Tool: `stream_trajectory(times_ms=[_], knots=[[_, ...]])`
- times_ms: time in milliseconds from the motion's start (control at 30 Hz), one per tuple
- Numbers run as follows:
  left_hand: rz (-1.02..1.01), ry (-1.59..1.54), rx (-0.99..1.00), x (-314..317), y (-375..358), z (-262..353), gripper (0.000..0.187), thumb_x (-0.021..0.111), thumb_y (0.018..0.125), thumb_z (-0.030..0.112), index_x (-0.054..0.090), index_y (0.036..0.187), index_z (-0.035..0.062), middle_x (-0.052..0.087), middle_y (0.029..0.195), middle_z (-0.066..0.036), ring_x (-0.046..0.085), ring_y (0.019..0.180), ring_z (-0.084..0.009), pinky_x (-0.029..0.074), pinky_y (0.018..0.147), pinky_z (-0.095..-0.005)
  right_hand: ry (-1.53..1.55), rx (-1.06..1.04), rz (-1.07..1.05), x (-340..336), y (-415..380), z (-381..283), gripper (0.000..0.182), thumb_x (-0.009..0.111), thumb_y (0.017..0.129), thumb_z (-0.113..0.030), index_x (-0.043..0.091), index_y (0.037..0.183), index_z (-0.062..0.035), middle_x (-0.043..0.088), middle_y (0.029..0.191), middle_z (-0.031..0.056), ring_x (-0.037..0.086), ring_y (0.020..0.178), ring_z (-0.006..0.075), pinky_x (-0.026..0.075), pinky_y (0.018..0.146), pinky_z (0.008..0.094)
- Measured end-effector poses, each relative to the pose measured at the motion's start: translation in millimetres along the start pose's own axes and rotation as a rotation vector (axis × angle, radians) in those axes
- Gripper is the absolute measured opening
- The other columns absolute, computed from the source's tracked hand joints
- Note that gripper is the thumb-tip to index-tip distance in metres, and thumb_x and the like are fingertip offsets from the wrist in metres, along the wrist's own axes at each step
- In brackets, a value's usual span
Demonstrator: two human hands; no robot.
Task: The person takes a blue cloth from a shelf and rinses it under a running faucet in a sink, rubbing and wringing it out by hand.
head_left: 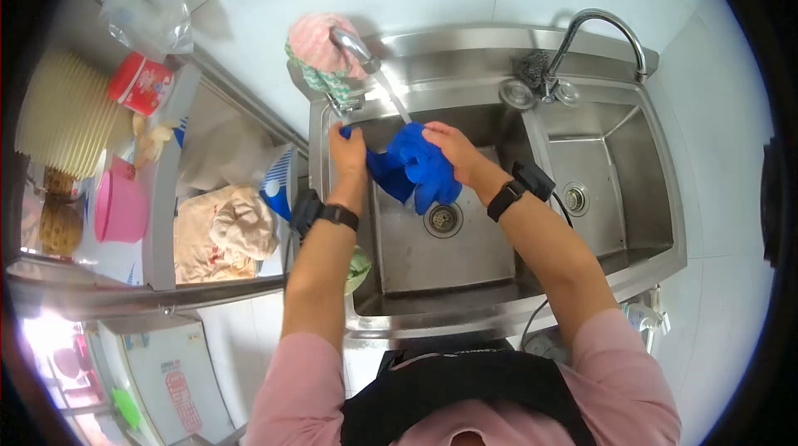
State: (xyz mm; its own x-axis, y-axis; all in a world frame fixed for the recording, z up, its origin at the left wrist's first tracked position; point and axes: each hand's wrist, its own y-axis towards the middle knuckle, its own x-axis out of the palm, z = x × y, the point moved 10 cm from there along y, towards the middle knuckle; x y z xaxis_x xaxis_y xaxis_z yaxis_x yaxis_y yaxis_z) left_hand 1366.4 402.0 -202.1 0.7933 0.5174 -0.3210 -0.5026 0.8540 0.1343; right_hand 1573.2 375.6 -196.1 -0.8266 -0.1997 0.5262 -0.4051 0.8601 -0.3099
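A blue cloth hangs bunched over the left sink basin, under the running stream of the left faucet. My right hand is closed on its upper right part. At the basin's left edge, my left hand is closed on the other end of the same cloth. Below the cloth, the round drain shows in the basin floor. Pink and green cloths are draped around the faucet, above my left hand.
To the right lies a second basin with a curved faucet and a scouring pad behind it. Shelves on the left hold stacked pale containers, a pink tub and a red-lidded jar.
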Motion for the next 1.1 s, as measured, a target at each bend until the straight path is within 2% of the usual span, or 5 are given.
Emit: stream_trajectory(times_ms=[167,267,333,467,1100], knots=[[0.111,0.617,0.035,5,-77,28,0.037,0.057,0.068,0.019,0.051,0.102,0.0053,0.046,0.108,-0.019,0.045,0.099,-0.0302,0.036,0.081,-0.0378,0.167,-0.063,-0.041,4,20,-2,0.015,0.049,0.079,-0.016,0.051,0.085,-0.0027,0.054,0.079,0.0043,0.053,0.069,0.013,0.044,0.063,0.0279],[-0.269,-0.258,-0.38,63,-95,-13,0.032,0.049,0.073,0.028,0.052,0.098,0.0071,0.048,0.107,-0.017,0.044,0.101,-0.0306,0.035,0.082,-0.0408,0.185,-0.101,-0.046,10,5,-10,0.015,0.05,0.078,-0.017,0.051,0.083,-0.0032,0.054,0.076,0.0041,0.052,0.07,0.013,0.044,0.064,0.0276],[-0.667,-0.722,-1.156,100,-149,-3,0.036,0.038,0.077,0.035,0.053,0.094,0.0066,0.052,0.101,-0.014,0.048,0.096,-0.0284,0.038,0.082,-0.0395,0.061,0.039,-0.123,22,-14,-3,0.019,0.055,0.075,-0.02,0.051,0.082,-0.0032,0.052,0.074,0.0046,0.052,0.073,0.0138,0.043,0.065,0.0271],[-0.755,-1.188,-0.872,108,-104,33,0.039,0.036,0.078,0.035,0.052,0.092,0.0029,0.056,0.092,-0.01,0.053,0.087,-0.0255,0.041,0.08,-0.0377,-0.557,-0.173,0.06,-21,-21,3,0.037,0.061,0.071,-0.026,0.045,0.096,-0.0023,0.053,0.083,0.0079,0.052,0.075,0.0146,0.041,0.063,0.0237],[-0.883,-0.16,-0.462,72,-80,41,0.036,0.042,0.083,0.039,0.056,0.082,0.0062,0.055,0.073,0.001,0.051,0.062,-0.0073,0.042,0.055,-0.022,0.042,0.117,0.067,-19,4,32,0.029,0.058,0.075,-0.028,0.05,0.092,-0.0059,0.055,0.086,0.0037,0.053,0.079,0.0143,0.043,0.067,0.029]])
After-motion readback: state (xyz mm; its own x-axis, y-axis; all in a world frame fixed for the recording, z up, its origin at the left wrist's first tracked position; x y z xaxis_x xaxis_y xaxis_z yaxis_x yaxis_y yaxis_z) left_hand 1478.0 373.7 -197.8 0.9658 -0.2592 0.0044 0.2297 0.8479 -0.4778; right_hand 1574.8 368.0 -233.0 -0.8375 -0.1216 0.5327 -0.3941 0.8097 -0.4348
